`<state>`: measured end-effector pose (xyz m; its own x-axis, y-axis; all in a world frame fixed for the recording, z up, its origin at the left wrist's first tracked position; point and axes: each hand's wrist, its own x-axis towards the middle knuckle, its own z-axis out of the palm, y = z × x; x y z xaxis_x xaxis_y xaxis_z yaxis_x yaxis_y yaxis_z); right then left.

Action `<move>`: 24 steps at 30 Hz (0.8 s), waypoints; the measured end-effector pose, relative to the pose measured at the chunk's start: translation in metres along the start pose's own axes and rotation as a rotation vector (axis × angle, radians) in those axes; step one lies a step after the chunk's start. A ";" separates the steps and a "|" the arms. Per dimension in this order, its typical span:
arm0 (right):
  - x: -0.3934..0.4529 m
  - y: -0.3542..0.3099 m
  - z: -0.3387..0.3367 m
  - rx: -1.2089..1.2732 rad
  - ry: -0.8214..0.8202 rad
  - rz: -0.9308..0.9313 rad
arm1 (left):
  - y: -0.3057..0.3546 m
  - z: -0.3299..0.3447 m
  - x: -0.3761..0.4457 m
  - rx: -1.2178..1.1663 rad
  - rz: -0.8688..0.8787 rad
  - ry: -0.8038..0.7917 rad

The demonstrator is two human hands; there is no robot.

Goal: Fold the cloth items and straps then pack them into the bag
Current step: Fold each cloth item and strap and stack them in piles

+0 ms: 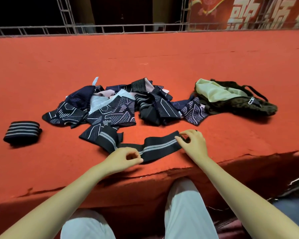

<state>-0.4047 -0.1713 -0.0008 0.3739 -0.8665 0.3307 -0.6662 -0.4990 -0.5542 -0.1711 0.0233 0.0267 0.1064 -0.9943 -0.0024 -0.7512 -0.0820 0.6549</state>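
A black strap (160, 146) with grey stripes lies stretched near the front edge of the red carpeted platform (145, 54). My left hand (123, 156) pinches the strap's near edge around its middle. At the strap's right end, my right hand (193, 142) pinches it. The strap's left end joins a dark patterned cloth piece (100, 133). Behind it lies a heap of dark patterned cloth items (121, 102). One folded striped strap (22, 132) sits apart at the left. The dark bag (238, 99) lies open at the right, showing a pale lining.
The platform's front edge (162, 173) is frayed and drops off right before my knees. A metal railing (110, 29) runs along the back, with a red banner (248, 12) at the far right. Bare red carpet stretches behind the heap.
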 end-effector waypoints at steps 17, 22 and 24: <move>-0.002 -0.085 0.049 0.070 -0.363 -0.329 | -0.074 -0.075 0.003 -0.351 -0.573 0.332; -0.005 -0.079 0.049 0.187 -0.390 -0.240 | -0.055 -0.068 0.005 0.070 -0.279 0.535; -0.008 -0.078 0.048 0.228 -0.371 -0.223 | -0.046 -0.066 0.001 0.196 -0.152 0.617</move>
<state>-0.3247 -0.1261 0.0030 0.7240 -0.6634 0.1890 -0.4008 -0.6276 -0.6675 -0.0934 0.0301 0.0471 0.5301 -0.7545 0.3870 -0.7967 -0.2869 0.5319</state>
